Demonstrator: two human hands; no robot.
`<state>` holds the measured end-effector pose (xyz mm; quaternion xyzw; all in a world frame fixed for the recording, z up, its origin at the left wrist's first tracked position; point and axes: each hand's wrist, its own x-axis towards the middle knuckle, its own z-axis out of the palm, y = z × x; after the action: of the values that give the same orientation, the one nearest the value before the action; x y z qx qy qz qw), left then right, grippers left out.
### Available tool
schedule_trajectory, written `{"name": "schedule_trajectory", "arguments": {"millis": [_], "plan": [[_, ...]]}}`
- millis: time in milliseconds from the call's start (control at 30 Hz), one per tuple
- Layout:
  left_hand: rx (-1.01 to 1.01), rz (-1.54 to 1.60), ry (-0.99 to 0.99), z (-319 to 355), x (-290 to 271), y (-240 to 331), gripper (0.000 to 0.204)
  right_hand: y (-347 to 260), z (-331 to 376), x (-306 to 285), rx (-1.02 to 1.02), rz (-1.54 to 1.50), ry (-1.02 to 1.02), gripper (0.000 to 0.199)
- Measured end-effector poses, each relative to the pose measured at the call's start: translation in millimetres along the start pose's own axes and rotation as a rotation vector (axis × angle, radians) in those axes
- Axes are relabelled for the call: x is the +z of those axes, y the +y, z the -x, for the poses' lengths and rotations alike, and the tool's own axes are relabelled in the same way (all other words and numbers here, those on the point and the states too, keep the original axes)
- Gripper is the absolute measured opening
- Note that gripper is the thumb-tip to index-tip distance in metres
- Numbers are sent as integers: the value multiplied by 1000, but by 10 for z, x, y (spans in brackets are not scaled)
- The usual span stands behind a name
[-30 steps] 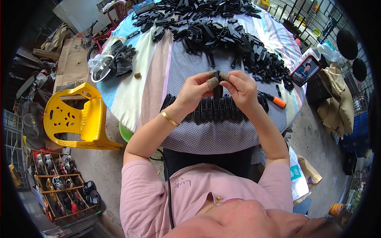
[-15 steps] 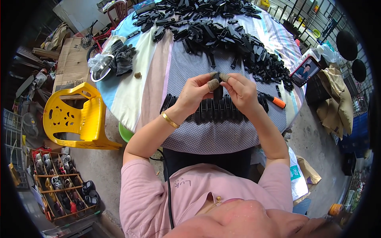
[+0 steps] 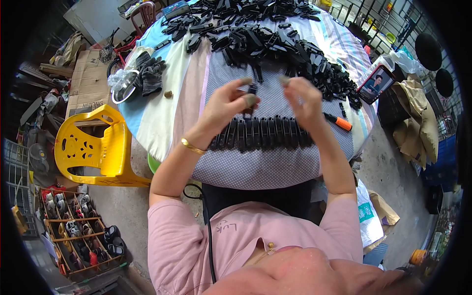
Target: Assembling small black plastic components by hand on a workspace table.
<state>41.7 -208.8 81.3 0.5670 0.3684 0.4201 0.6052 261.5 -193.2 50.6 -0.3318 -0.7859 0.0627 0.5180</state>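
Observation:
My left hand [image 3: 227,105] pinches a small black plastic part [image 3: 251,90] upright between thumb and fingers, above the near side of the table. Cloth-like covers wrap some of its fingertips, and a gold bangle circles the wrist. To the right, my right hand [image 3: 304,102] is lifted apart from the part, slightly blurred, its fingers loosely bent and spread; nothing shows in them. Below both hands stands a row of black parts [image 3: 265,133], set side by side. Beyond them a large heap of loose black parts [image 3: 268,44] covers the far side.
An orange-handled tool [image 3: 339,122] lies right of the row. A phone [image 3: 376,86] leans at the right edge. Dark gloves [image 3: 151,73] and a metal bowl [image 3: 127,88] sit at the left. A yellow chair [image 3: 101,147] stands beside the table.
My hands have separated. The left has moved left with the black part in its pinch, and the right has let go and shifted slightly right.

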Motion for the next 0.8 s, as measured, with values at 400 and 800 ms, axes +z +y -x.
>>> {"name": "schedule_trajectory", "arguments": {"millis": [400,800], "plan": [[-360,-561,113,446,-1002,-157,22,588,61,-505,796,848,-548,20],[269,-1443,24,-125,-474,-16,20,568,79,-376,629,446,-255,21]]}}
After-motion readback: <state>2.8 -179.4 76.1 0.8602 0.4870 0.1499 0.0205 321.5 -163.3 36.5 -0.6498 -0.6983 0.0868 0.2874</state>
